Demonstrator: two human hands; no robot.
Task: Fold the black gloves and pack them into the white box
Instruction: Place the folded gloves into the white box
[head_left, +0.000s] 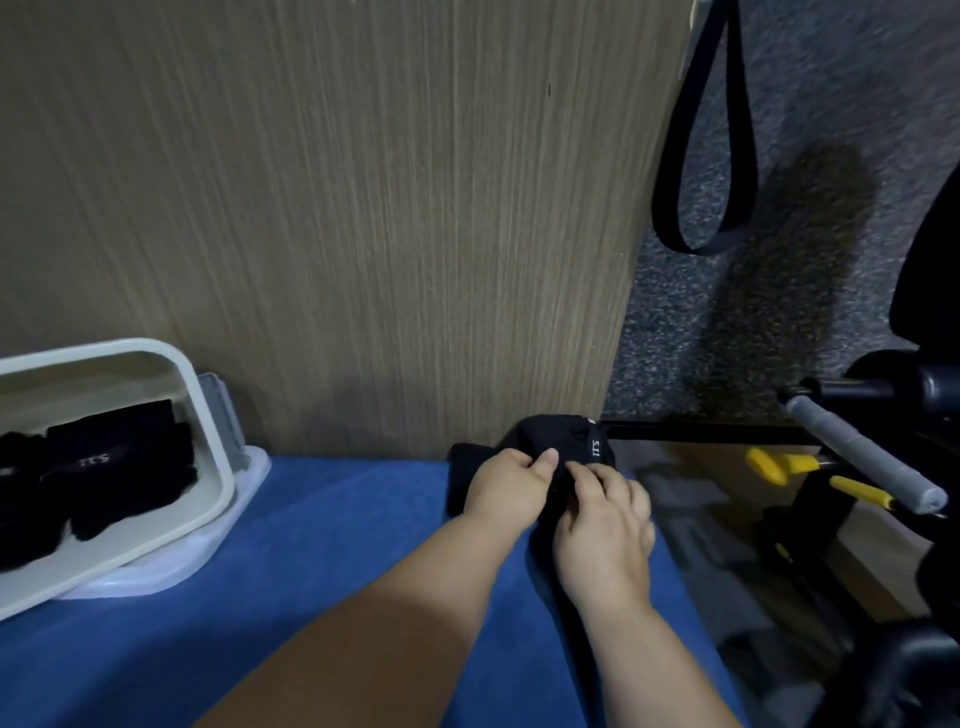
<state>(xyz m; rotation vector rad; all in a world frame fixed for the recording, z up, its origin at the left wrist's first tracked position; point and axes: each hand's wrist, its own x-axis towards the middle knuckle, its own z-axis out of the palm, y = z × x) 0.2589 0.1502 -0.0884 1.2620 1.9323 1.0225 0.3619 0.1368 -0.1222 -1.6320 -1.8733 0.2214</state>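
1. Left hand (511, 486) & right hand (605, 525): fingers curled, both pinching black glove (545, 436).
2. Glove lies on blue cloth (337, 519), far edge, by wood panel (363, 208).
3. White box (78, 374) well left, w/ folded gloves (119, 457) inside.

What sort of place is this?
Probably an office or home workroom, indoors: grey carpet on the floor, a wood-grain panel like furniture, and a blue-covered worktop.

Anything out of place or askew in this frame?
Only mildly: the white box sits on a clear plastic piece that juts out askew beneath it, not directly on the blue cloth. The left hand and right hand hold the black glove normally.
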